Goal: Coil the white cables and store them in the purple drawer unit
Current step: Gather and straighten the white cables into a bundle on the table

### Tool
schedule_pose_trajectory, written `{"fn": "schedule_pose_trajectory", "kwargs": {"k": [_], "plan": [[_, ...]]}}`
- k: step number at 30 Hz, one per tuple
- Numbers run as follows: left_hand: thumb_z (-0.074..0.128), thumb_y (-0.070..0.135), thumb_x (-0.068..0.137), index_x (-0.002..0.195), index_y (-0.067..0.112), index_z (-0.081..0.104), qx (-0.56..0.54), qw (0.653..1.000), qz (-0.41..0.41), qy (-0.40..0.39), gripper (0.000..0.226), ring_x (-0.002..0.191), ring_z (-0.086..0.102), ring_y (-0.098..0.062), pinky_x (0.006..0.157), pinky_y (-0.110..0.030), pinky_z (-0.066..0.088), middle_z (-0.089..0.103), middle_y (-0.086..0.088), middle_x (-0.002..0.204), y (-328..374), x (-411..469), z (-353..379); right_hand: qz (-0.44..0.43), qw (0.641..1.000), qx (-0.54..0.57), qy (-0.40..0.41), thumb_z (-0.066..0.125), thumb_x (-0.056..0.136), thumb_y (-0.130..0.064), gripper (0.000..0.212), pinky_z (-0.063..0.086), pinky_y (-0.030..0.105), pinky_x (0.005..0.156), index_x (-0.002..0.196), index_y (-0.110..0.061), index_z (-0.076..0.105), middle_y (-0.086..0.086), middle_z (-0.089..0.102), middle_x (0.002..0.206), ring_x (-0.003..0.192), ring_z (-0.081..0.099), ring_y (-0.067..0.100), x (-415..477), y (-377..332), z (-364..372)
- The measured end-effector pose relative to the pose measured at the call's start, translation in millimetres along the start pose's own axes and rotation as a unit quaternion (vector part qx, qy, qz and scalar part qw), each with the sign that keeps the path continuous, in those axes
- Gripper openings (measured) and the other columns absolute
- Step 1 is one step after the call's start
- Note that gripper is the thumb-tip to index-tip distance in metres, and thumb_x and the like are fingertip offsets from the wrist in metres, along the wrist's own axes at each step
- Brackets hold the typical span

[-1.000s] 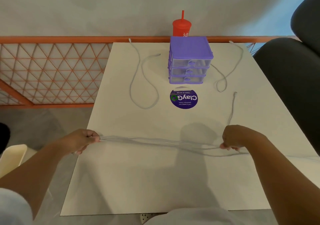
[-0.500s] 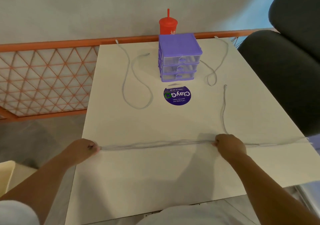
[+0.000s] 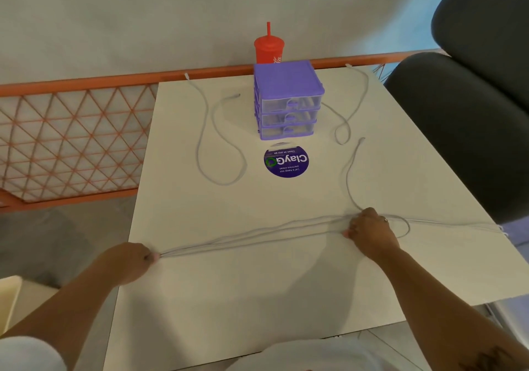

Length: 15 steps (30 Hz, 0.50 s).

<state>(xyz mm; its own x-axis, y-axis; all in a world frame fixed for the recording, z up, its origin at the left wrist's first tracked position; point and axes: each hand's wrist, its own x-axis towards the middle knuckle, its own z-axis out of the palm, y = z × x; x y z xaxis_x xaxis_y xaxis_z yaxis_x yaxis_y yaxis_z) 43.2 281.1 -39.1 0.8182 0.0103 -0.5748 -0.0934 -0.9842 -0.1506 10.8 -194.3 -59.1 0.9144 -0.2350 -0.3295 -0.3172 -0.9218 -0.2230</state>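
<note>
Head view: white cable (image 3: 252, 234), several strands, stretched over the white desk (image 3: 257, 299); left hand (image 3: 130, 262) and right hand (image 3: 370, 232) each pinch it. Far edge: purple drawer unit (image 3: 287, 101); grey wall behind.

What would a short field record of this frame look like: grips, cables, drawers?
left grip: pinches the bundled end of the stretched cable
right grip: holds the same strands on the table
loose cables: left cable and right cable lie uncoiled beside the purple drawer unit
drawers: all three closed
behind unit: red cup
</note>
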Motion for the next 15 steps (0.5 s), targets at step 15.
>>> {"fn": "schedule_pose_trajectory", "kwargs": {"k": [15], "plan": [[0.042, 0.040, 0.095, 0.102, 0.000, 0.060, -0.191, 0.967, -0.168, -0.028, 0.044, 0.075, 0.063, -0.024, 0.053, -0.024, 0.038, 0.063, -0.016, 0.092, 14, 3, 6, 0.079, 0.997, -0.018, -0.016, 0.048, 0.091, -0.038, 0.026, 0.042, 0.029, 0.075, 0.100, -0.017, 0.059, 0.008, 0.062, 0.106, 0.099, 0.057, 0.026, 18, 34, -33]]}}
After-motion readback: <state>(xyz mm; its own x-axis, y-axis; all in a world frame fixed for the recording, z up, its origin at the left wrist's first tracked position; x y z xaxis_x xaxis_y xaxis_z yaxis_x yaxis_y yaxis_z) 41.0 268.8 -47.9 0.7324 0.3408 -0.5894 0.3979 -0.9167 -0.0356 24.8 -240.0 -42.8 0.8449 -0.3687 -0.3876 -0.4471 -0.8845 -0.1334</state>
